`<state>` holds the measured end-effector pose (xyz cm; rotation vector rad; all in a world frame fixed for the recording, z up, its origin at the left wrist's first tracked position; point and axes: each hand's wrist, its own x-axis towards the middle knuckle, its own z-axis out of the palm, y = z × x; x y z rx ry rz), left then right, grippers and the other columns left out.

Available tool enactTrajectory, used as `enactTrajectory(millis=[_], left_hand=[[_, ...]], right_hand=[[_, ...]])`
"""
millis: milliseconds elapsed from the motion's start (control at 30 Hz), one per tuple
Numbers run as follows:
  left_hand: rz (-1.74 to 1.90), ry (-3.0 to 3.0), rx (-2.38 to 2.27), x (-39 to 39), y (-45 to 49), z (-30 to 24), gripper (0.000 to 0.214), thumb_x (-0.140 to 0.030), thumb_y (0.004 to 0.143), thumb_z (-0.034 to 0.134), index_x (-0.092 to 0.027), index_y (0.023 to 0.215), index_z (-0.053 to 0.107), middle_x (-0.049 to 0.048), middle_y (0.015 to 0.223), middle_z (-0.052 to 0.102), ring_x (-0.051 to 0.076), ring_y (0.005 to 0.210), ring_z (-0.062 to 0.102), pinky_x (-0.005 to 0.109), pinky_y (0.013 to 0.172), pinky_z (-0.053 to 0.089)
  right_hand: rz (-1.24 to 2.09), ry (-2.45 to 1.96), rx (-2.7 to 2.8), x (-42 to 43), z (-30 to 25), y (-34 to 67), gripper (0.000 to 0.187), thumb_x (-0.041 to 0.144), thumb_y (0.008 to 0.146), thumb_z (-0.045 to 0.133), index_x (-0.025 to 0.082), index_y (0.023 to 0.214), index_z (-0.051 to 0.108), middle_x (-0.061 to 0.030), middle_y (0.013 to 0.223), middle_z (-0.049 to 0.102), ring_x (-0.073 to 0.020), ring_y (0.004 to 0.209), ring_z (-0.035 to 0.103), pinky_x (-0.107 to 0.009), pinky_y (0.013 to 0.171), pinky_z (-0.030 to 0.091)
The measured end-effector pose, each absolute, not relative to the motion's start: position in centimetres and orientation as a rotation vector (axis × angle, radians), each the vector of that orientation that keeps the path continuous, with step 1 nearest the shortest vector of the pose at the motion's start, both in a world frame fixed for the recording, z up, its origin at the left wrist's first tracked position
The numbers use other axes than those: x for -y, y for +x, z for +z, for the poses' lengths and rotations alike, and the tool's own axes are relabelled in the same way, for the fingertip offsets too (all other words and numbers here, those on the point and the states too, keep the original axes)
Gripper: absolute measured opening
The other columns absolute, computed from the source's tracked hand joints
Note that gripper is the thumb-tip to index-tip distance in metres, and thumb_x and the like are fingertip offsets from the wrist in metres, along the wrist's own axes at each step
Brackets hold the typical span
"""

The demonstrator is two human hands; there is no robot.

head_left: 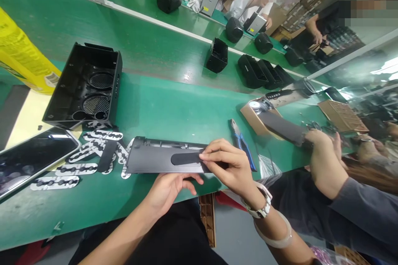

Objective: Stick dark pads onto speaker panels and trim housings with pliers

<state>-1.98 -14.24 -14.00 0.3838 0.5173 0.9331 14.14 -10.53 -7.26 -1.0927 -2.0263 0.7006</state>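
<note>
A flat dark grey plastic panel (155, 158) lies lengthwise before me, near the table's front edge. On its face rests a black strip with rounded ends (185, 158), perhaps a rubber pad. My right hand (228, 163) pinches the strip's right end between thumb and fingertips, over the panel's right part. My left hand (172, 188) is at the panel's near edge, fingers loosely spread, partly hidden under it. Left of the panel are several white-backed strips (77, 168) with black pads and a loose black piece (107, 155). Blue-handled pliers (241, 140) lie beyond my right hand.
An open black speaker housing (82, 87) stands at left, near a phone (37, 157) and a yellow bag (25, 54). At right, a co-worker's hand (323, 145) holds a dark panel by a cardboard box (255, 122). Black housings (251, 72) line the far side.
</note>
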Motion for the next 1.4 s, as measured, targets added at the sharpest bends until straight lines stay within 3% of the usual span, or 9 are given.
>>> enactTrajectory(millis=[333,833,1167,1400], left_hand=[[0.938,0.370,-0.529,13.92,-1.88,-14.23,0.023,-0.029,0.078,0.058,-0.012,0.090,0.066,0.0135,0.092,0.063,0.022,0.075,0.056,0.028,0.055,0.047],[0.934,0.388,-0.523,13.78,-1.88,-14.27,0.028,-0.031,0.079,0.058,-0.014,0.100,0.065,0.0106,0.087,0.062,0.021,0.072,0.056,0.028,0.055,0.048],[0.943,0.363,-0.519,13.63,-1.82,-14.17,0.025,-0.029,0.080,0.057,-0.014,0.097,0.065,0.0097,0.086,0.061,0.021,0.072,0.058,0.027,0.053,0.047],[0.949,0.368,-0.524,13.58,-1.62,-14.11,0.024,-0.031,0.080,0.056,-0.013,0.094,0.064,0.0100,0.084,0.061,0.021,0.071,0.058,0.026,0.053,0.047]], right_hand=[[0.712,-1.055,2.035,10.56,-7.40,14.31,0.019,0.007,0.077,0.061,0.022,0.084,0.070,-0.0039,0.079,0.065,-0.0176,0.076,0.059,-0.038,0.073,0.046],[0.753,-1.071,2.030,10.53,-7.40,14.37,0.014,0.010,0.077,0.062,0.022,0.081,0.069,-0.0031,0.078,0.065,-0.0174,0.076,0.059,-0.038,0.074,0.045],[0.875,-1.166,1.968,10.09,-7.22,14.38,0.012,0.012,0.078,0.063,0.021,0.081,0.070,-0.0047,0.080,0.065,-0.0172,0.077,0.058,-0.033,0.067,0.046],[0.835,-1.094,2.030,10.09,-6.97,14.32,0.013,0.008,0.077,0.060,0.018,0.078,0.067,-0.0047,0.079,0.064,-0.0170,0.076,0.058,-0.035,0.070,0.045]])
